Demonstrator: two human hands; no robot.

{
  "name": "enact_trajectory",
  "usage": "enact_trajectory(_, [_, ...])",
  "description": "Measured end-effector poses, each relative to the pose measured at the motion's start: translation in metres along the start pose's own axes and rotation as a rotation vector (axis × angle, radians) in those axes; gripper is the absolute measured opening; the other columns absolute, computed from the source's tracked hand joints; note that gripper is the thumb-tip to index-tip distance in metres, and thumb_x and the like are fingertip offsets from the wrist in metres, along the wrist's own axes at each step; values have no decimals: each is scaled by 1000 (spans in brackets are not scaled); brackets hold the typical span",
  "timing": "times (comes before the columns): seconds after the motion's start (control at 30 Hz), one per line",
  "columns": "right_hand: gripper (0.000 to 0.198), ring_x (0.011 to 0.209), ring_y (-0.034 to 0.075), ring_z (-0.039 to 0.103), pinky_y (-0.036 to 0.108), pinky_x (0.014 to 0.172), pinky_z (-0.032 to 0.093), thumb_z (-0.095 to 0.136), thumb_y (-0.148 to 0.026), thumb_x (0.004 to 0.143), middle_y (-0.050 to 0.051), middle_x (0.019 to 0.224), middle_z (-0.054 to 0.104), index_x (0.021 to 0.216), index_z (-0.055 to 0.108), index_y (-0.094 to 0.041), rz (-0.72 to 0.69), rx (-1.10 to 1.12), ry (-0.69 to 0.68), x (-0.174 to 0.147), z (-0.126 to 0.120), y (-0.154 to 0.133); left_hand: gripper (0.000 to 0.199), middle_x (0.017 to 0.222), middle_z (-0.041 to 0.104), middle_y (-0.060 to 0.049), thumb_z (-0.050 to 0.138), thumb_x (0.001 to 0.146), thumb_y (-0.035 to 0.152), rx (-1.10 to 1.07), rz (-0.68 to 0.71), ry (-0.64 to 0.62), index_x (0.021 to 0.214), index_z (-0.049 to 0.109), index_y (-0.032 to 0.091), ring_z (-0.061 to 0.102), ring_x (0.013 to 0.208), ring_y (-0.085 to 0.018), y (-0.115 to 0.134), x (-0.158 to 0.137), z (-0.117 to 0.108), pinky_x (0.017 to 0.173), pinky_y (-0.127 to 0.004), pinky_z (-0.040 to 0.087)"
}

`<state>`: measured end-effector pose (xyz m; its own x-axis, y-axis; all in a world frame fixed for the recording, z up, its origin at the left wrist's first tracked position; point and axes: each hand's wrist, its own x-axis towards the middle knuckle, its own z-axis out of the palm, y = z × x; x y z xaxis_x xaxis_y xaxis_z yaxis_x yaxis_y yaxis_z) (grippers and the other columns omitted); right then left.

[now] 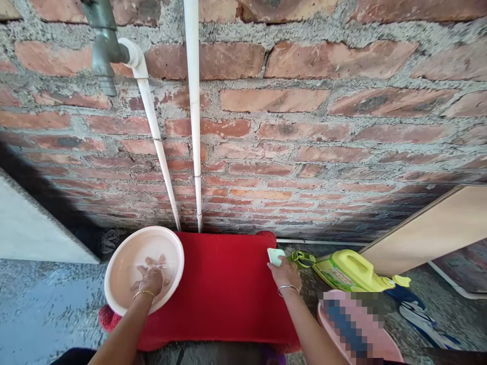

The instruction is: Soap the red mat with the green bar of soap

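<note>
Toward four o'clock, pixelation hides part of a pink oval basin (pixel 385 338), cut off below. At eight o'clock, the left hand (pixel 152 280) dips into a round, pale-pink basin (pixel 118 274), its grip impossible to tell; at five, the right hand (pixel 286 275) grasps a pale mint-green rounded slab (pixel 275 253), visible end toward eleven, long axis uncertain behind fingers.

Looks like a home wash area, utility rm or yard (can't tell which): rough brick wall (pixel 297 101) w/ bare mortar, metal tap (pixel 104 50) & exposed white pipes (pixel 194 101), wet conc. floor (pixel 45 299). Pale basin (pixel 122 276) w/ water on low red-covered counter (pixel 228 284), plus pink basin (pixel 380 329), yellow jug (pixel 353 266) (prob. detergent) & sandals (pixel 422 322), i.e. household stuff.
</note>
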<state>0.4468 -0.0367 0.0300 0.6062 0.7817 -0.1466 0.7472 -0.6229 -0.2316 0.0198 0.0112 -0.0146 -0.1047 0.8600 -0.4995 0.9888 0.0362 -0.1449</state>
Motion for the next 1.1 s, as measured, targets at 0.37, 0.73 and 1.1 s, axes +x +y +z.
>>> enact_trajectory(0.37, [42, 107, 24, 53, 33, 90, 39, 63, -37, 80, 8, 119, 53, 120, 60, -29, -635, -8, -308, -71, 64, -186, 81, 158, 11, -24, 54, 86, 37, -51, -63, -42, 152, 8, 34, 22, 138, -52, 0, -8, -13, 88, -67, 41])
enact_trajectory(0.73, [48, 102, 24, 60, 33, 89, 42, 52, -42, 87, 14, 118, 54, 131, 54, -23, 34, -121, -170, 15, -7, -9, 80, 159, 4, -23, 55, 86, 26, -155, -96, -38, 150, 10, 37, 15, 139, -53, 3, -5, -8, 88, -70, 40])
enact_trajectory(1.1, [38, 99, 25, 59, 34, 87, 44, 66, -34, 77, 9, 112, 58, 115, 64, -25, -524, 61, -264, -114, 58, -155, 82, 160, 5, -19, 55, 87, 38, -148, -113, -43, 149, 1, 41, 13, 139, -54, 2, -2, -6, 77, -78, 41])
